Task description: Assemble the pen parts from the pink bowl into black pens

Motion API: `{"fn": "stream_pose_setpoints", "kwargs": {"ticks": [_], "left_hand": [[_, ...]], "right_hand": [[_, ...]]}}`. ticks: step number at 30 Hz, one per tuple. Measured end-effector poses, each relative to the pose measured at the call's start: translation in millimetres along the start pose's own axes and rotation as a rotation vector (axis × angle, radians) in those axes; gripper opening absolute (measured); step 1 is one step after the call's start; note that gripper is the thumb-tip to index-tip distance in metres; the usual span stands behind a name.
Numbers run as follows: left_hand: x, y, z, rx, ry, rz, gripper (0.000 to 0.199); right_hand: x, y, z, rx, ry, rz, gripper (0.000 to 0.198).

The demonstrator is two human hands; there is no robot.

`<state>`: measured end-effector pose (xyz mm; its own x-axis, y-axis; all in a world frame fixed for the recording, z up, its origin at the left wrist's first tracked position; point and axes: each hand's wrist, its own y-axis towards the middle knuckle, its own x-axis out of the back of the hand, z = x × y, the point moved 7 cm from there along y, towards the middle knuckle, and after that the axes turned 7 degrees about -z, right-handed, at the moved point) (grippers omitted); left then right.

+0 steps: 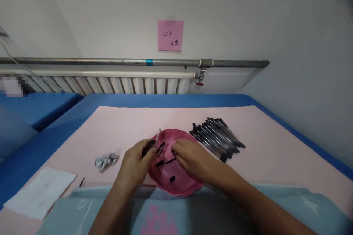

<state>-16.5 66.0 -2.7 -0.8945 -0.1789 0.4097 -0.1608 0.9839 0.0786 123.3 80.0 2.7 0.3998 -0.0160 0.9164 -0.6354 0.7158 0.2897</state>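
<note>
My left hand (138, 158) is closed around a clear pen barrel (158, 137), which points up over the left rim of a pink plate (183, 187). The fingers of my right hand (190, 156) are pinched together above the plate, and what lies between them is too small to make out. Inside the plate are a small black pen cap (172, 179), another black piece (160, 163) and a thin dark stick (170, 160) by my right fingertips. To the right of the plate, several assembled black-and-clear pens (217, 137) lie side by side in a slanted row.
Crumpled grey paper (106, 161) lies left of my hands, with a white sheet (41, 192) and a small dark pointed piece (82, 181) nearer me. Blue patterned cloth (96, 209) covers the near edge. Behind the pink tabletop (132, 117) are a radiator (138, 84) and pipe (110, 61).
</note>
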Motion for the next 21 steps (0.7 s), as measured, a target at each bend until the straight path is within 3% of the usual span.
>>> {"fn": "stream_pose_setpoints", "kwargs": {"ticks": [2, 5, 13, 17, 21], "left_hand": [[-3, -1, 0, 0.078, -0.202, 0.063, 0.020], [-10, -2, 2, 0.182, -0.421, 0.131, 0.016], [-3, 2, 17, 0.407, -0.740, 0.011, 0.021], [2, 4, 26, 0.508, -0.881, -0.084, 0.011], [3, 6, 29, 0.544, -0.980, -0.142, 0.004]], "right_hand": [[-17, -4, 2, 0.033, -0.002, 0.092, 0.017], [-30, -6, 4, 0.025, -0.024, 0.118, 0.020], [-21, -3, 3, -0.016, -0.087, 0.095, 0.016], [10, 2, -3, -0.138, 0.144, -0.108, 0.011], [34, -3, -12, -0.377, 0.660, -0.398, 0.004]]}}
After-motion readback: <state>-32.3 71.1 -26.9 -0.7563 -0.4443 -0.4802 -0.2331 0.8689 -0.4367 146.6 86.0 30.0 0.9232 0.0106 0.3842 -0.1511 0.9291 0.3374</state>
